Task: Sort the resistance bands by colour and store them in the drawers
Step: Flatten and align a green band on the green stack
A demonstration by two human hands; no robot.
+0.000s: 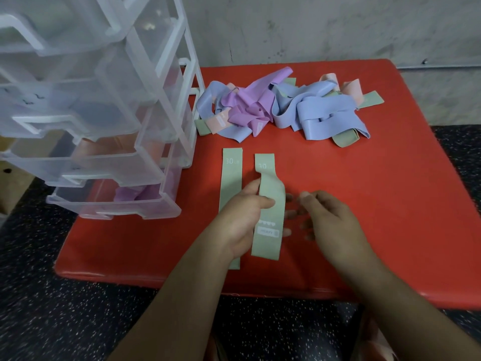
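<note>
Green step judged in hand: second green band (269, 194) is gripped by the left hand (242, 220) just beside the flat first green band (230, 178) on the red mat (364, 204), right hand (330, 220) held loose and empty; pairing, then a free drawer (104, 74), is called for next.

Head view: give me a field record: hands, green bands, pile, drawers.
left hand: grips held green band, thumb on top
right hand: beside it, blurred, holds nothing
flat green band: lies on red mat, left of held one
pile: blue, purple, pink, green bands tangled at mat's back
drawer unit: left of mat; pink bands in one drawer, purple bands in lowest
</note>
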